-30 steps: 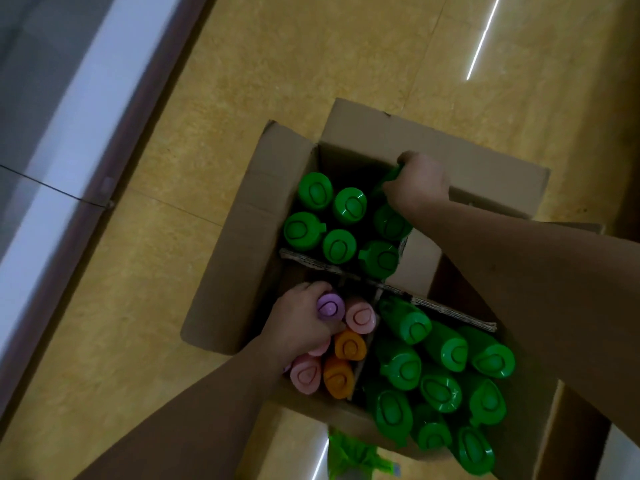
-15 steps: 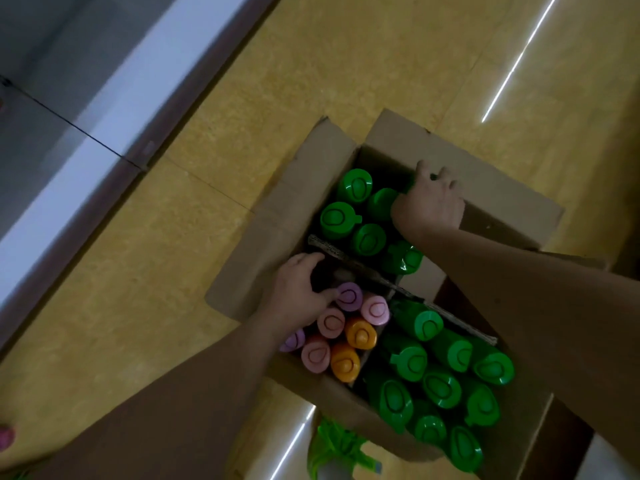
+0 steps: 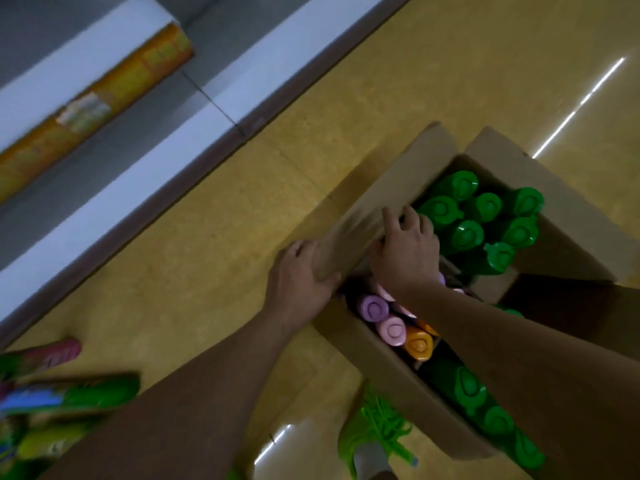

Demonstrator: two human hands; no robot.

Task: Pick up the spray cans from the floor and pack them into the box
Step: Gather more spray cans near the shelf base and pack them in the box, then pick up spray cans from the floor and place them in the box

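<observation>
Corrugated cardboard box [image 3: 349,336], left hand [image 3: 299,282] gripping its flap [image 3: 377,206], right hand [image 3: 405,251] spread flat inside, glossy round-capped spray cans [image 3: 467,233] beyond fingers

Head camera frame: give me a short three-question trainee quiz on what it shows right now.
1. True or false: the left hand grips the cardboard flap of the box.
2. Which cap colour fills the far compartment? A) orange B) green C) purple
3. Fill in: spray cans not yet packed lie on the ____ at lower left.

Key: 1 true. 2 B, the green-capped cans. 3 floor; the loose cans lie there, blurred. The right hand rests at the flap's inner side, over the pastel cans.
</observation>
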